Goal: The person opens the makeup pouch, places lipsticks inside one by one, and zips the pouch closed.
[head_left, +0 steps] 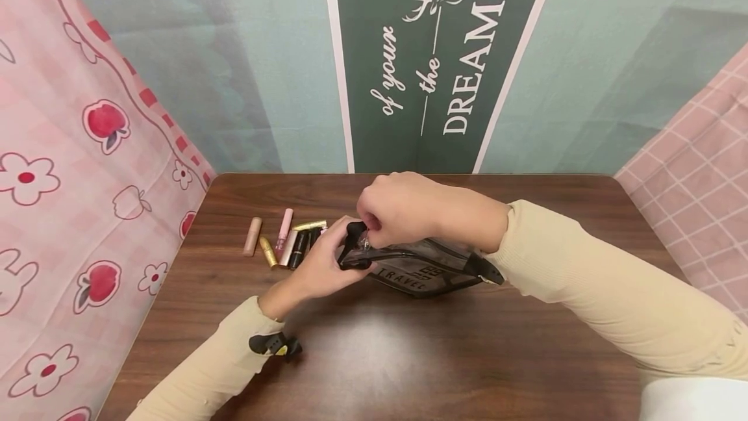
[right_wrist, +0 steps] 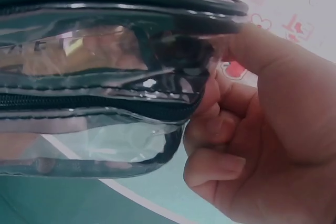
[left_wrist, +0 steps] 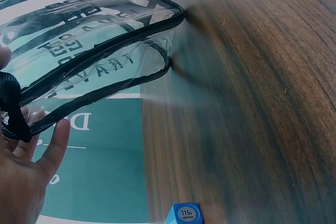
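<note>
Near the cosmetic tubes (head_left: 299, 249) on the table (head_left: 386, 356), I see the clear bag (head_left: 421, 277) gripped at one end by the left hand (head_left: 326, 260) while the right hand (head_left: 406, 208) pinches its corner by the zipper (right_wrist: 94, 100), where, I judge, steady tension helps.

On the brown wood-grain table (head_left: 374, 356) lie pink, gold and black cosmetic tubes (head_left: 289, 247), clustered.

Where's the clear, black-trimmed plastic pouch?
Head view: the pouch is central, its left end in the left hand, right of the pink, gold and black cosmetic tubes.
</note>
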### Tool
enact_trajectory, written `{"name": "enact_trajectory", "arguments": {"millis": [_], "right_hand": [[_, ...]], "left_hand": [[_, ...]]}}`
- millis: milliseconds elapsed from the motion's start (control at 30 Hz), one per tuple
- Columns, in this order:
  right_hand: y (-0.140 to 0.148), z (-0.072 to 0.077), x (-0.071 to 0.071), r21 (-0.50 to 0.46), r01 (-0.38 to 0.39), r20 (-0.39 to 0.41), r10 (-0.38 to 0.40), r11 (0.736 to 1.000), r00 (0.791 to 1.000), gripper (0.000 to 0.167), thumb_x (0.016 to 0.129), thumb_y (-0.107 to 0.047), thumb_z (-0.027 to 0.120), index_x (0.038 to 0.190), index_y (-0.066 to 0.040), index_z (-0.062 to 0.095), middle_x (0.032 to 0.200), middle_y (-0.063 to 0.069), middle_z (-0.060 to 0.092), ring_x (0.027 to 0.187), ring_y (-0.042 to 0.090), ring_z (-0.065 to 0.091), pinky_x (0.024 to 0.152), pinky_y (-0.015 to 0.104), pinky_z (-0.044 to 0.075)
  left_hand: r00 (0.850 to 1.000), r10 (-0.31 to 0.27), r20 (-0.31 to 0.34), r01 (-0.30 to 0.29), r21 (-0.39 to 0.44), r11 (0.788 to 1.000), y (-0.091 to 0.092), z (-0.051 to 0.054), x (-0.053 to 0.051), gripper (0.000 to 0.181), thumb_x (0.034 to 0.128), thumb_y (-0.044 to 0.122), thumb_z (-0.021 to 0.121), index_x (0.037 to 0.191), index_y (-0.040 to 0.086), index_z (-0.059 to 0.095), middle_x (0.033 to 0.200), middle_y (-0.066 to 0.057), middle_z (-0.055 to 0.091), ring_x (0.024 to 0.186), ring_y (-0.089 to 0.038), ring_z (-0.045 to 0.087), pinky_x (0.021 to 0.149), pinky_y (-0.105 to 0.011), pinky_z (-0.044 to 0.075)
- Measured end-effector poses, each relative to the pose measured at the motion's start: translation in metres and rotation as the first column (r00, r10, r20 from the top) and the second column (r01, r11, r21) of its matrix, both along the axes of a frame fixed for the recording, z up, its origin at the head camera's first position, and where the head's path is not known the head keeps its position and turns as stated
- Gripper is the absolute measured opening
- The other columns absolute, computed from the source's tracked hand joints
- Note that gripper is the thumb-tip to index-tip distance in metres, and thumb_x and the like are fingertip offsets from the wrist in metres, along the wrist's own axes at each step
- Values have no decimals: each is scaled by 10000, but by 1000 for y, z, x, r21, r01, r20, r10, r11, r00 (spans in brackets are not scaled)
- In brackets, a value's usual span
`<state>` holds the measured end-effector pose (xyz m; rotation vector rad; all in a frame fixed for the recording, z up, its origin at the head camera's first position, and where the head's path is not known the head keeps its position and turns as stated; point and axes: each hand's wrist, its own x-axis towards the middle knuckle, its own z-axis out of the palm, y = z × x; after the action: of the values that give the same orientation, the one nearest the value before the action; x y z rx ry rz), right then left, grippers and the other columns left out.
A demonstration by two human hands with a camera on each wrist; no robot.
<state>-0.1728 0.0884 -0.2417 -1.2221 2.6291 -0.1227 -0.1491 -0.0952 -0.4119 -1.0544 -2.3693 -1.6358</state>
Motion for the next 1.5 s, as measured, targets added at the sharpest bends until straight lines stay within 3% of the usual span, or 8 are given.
{"name": "enact_trajectory", "arguments": {"millis": [167,467,1000,1500], "right_hand": [[1,-2,0,8,23,17,-24,1000,1000,268,796,-197,709,599,-204,527,558,-99,458,552,119,455,519,294,386],[4,-5,-3,-40,19,43,-17,999,999,198,803,-180,688,643,-194,573,606,-77,540,576,127,526,538,303,438],[10,-5,1,-94,89,75,-82,992,994,173,803,-188,676,660,-206,581,618,-76,535,566,118,499,522,302,408],[14,-8,3,-92,125,53,-120,988,991,169,823,-230,673,674,-225,594,616,-82,540,589,125,521,521,319,413]], "left_hand": [[1000,-8,0,8,2,1000,0,0,0,491,806,91,833,1241,113,606,1156,-22,607,1061,-183,586,913,-347,528],[1000,2,-12,-2,-1,1000,-1,-2,0,471,795,72,832,1208,85,607,1130,-28,618,1055,-193,592,917,-357,530],[999,-8,39,9,-26,1000,-6,-8,2,543,796,37,837,1266,71,567,1181,-63,642,1062,-173,616,915,-392,537],[997,13,82,-3,-128,992,-16,-17,3,474,817,103,838,1209,105,573,1080,-9,652,978,-162,596,866,-370,505]]}}
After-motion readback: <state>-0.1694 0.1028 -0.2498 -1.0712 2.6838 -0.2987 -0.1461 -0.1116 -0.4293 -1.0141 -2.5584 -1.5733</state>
